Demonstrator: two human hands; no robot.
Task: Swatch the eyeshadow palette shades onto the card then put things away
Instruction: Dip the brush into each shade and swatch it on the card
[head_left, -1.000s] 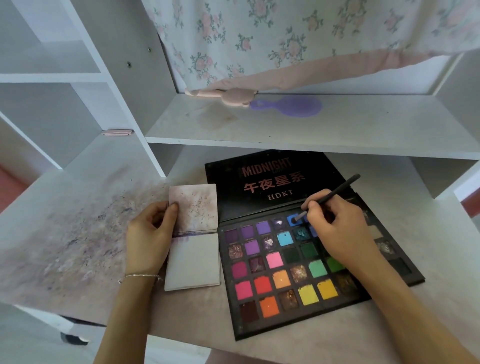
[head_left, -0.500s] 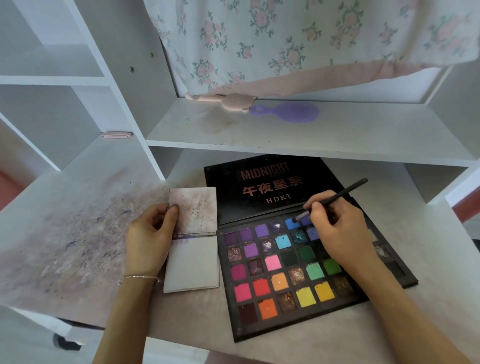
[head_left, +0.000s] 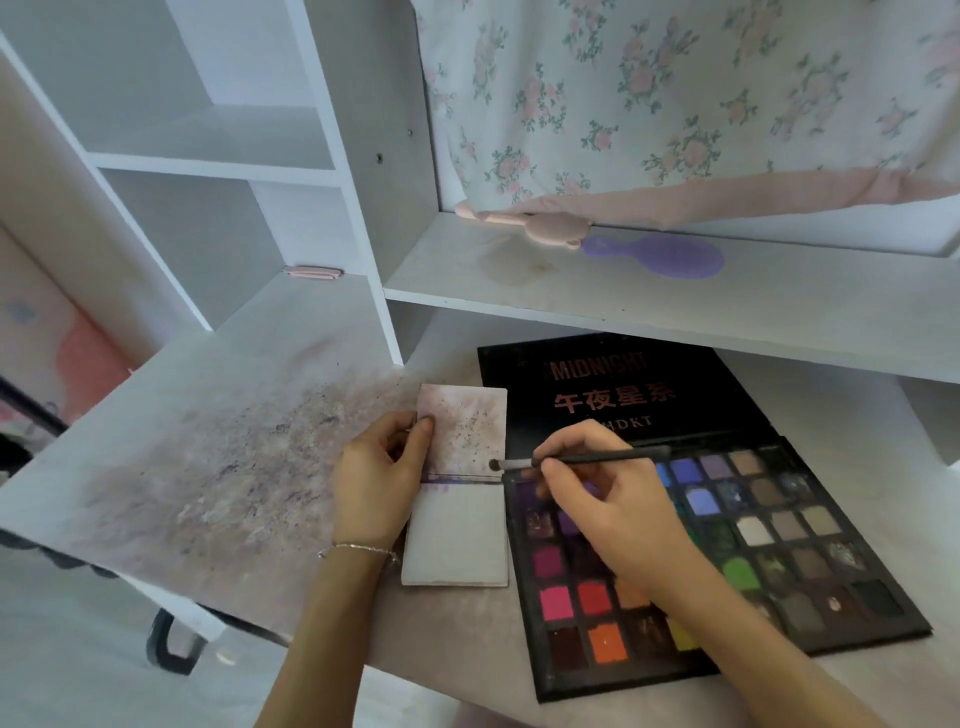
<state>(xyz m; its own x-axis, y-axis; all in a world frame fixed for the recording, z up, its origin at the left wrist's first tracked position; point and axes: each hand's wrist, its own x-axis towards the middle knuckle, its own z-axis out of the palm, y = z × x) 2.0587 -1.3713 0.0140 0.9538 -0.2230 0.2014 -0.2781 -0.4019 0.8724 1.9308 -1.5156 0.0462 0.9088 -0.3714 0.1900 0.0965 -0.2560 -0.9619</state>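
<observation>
Black: 1 palette (head_left: 810, 566), 1 brush (head_left: 613, 457); 1 card (head_left: 457, 540), 2 hands (head_left: 379, 488) (head_left: 618, 519).

Beside the left fingers (head_left: 422, 434), the card (head_left: 470, 431) is speckled pinkish-purple, and white below them. A black makeup brush (head_left: 613, 457) is pinched by the right fingers (head_left: 571, 444), over purple pans of the black eyeshadow palette (head_left: 769, 540).

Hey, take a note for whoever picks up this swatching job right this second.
Left grip pinches the left edge of the card's upper page.
Right grip holds the brush, tip at the card's right edge near the fold; contact unclear.
Palette lies open on the desk, right of the card.
Done: upper page is speckled purplish; lower page looks blank.
Left: swatch the shades, shut the palette, put things away.
</observation>
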